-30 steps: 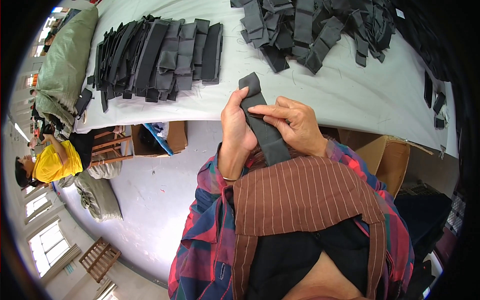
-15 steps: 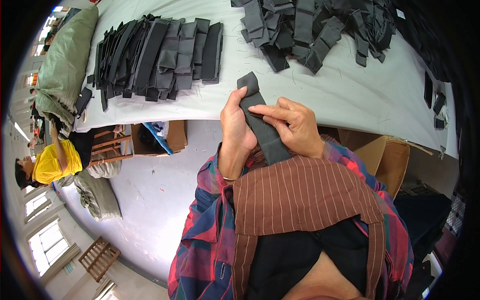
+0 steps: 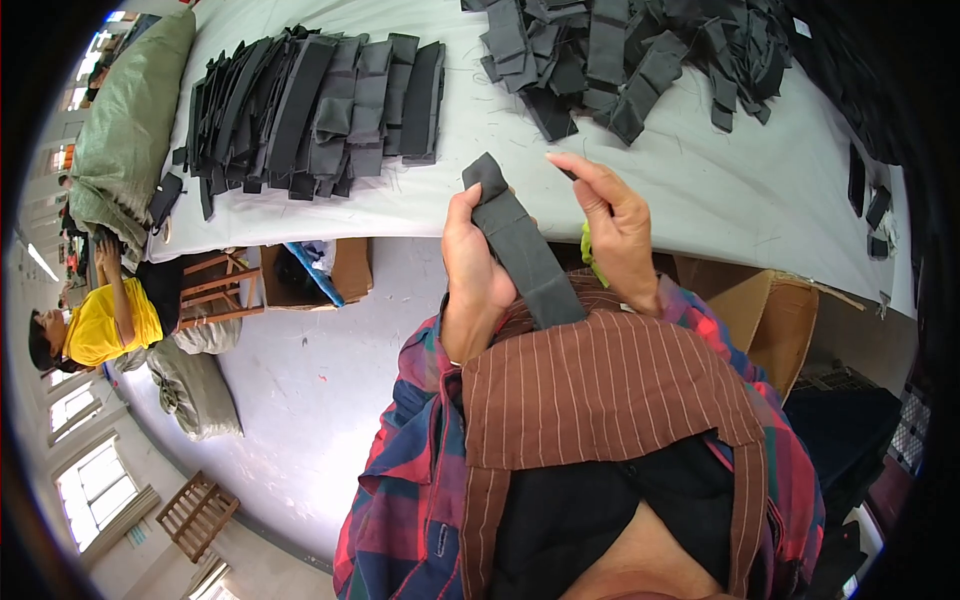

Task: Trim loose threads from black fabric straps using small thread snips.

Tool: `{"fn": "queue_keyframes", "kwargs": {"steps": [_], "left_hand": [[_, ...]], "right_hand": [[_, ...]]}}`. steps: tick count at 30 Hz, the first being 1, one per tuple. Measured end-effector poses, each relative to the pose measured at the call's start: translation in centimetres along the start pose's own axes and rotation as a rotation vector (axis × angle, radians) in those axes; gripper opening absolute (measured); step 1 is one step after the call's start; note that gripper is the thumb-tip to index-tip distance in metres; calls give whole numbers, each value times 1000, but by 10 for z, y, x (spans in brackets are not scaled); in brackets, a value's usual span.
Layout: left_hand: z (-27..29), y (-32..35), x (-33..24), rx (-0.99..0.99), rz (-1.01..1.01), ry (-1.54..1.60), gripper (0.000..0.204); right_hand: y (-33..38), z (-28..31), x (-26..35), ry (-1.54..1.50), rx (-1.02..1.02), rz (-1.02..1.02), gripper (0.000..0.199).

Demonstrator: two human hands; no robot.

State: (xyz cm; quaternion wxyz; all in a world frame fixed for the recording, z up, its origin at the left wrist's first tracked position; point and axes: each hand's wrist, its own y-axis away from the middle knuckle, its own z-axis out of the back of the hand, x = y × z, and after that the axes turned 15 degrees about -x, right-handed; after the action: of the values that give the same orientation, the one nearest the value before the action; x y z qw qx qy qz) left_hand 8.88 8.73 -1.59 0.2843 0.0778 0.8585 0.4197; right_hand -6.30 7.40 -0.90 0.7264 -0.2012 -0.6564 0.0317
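My left hand (image 3: 475, 265) grips a dark grey fabric strip (image 3: 530, 255) near its upper end, thumb on top. Crosswise creases mark the strip, which slants down until its lower end rests at my brown striped apron (image 3: 610, 385). To the right and apart from the strip, my right hand (image 3: 618, 225) is raised over the table's near edge. Its thumb and forefinger are drawn toward each other around a small dark thing (image 3: 565, 174), too little of which shows to name. Something yellow-green (image 3: 590, 255) shows beside that palm, mostly hidden.
Rows of dark strips (image 3: 315, 120) lie at the left of the white-covered table (image 3: 420, 205). A loose heap of similar pieces (image 3: 610, 60) sits at the far right. Cardboard boxes (image 3: 350, 275) stand below the edge. A person in yellow (image 3: 105, 325) works at the left by a large sack (image 3: 135, 130).
My right hand has lifted off the strip and moved up and right, its forefinger stretching out. The strip's upper end has shifted slightly left in my left hand.
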Motion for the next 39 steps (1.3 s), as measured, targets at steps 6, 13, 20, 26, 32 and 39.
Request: {"fn": "queue_keyframes", "kwargs": {"steps": [6, 13, 20, 26, 32, 39], "left_hand": [[-5, 10, -8, 32, -5, 54, 36], [-4, 8, -9, 124, 1, 66, 35], [-10, 15, -7, 85, -14, 93, 34], [-9, 12, -6, 93, -33, 68, 33], [-10, 12, -6, 78, -27, 60, 33], [-9, 6, -4, 69, -5, 85, 34]], "right_hand": [[2, 11, 17, 6, 318, 10, 26], [8, 5, 21, 206, 334, 145, 18], [9, 0, 23, 230, 277, 187, 19], [9, 1, 21, 225, 288, 200, 19], [9, 0, 19, 220, 271, 206, 19], [15, -1, 18, 305, 297, 194, 35]]}}
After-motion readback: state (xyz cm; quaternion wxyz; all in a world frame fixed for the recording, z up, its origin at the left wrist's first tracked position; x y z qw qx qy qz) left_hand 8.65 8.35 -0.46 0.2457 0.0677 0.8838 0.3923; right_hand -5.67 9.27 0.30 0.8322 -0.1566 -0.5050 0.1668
